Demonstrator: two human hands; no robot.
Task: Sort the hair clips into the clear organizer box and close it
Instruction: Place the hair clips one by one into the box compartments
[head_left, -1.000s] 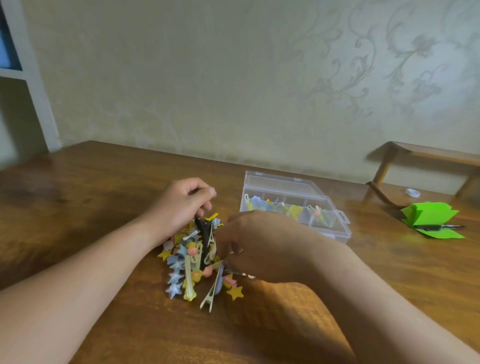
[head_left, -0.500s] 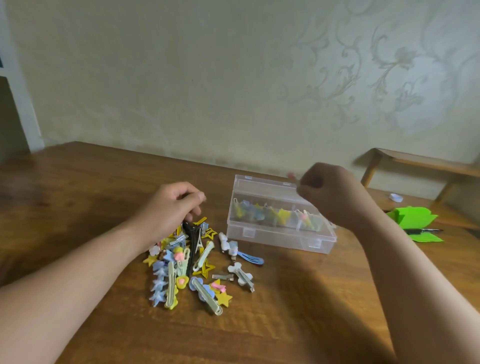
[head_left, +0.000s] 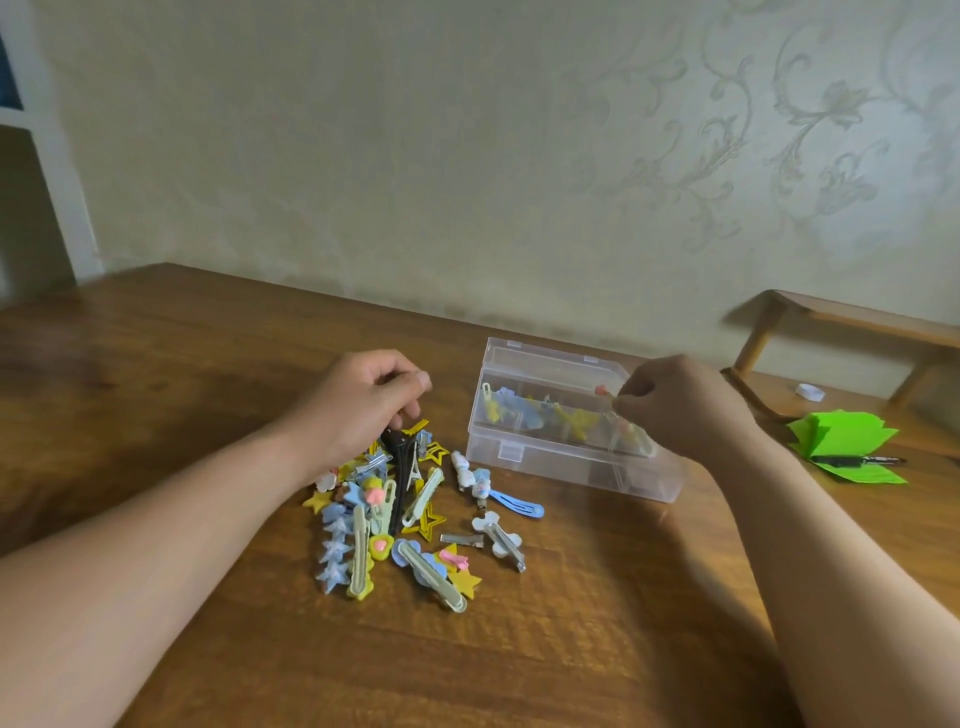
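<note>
The clear box sits open on the wooden table, lid tipped up behind it, a row of clips lined along its back compartments. Right hand is over the box's right end, fingers pinched on a small clip with a pink tip, held just above the row. Left of the box lies the pile of clips, loose and overlapping: stars, hearts, long pale bars, a blue snap clip nearest the box's front wall. Left hand rests on top of the pile's far side, fingers curled onto a black clip standing on end. A narrow strip of bare wood separates pile and box. Plenty of open table in front of the pile and to the far left. On the right, well apart from the box, lies green folded paper with a pen across it. Behind runs a patterned wall, close to the table's back edge, with a wooden bench at right.
</note>
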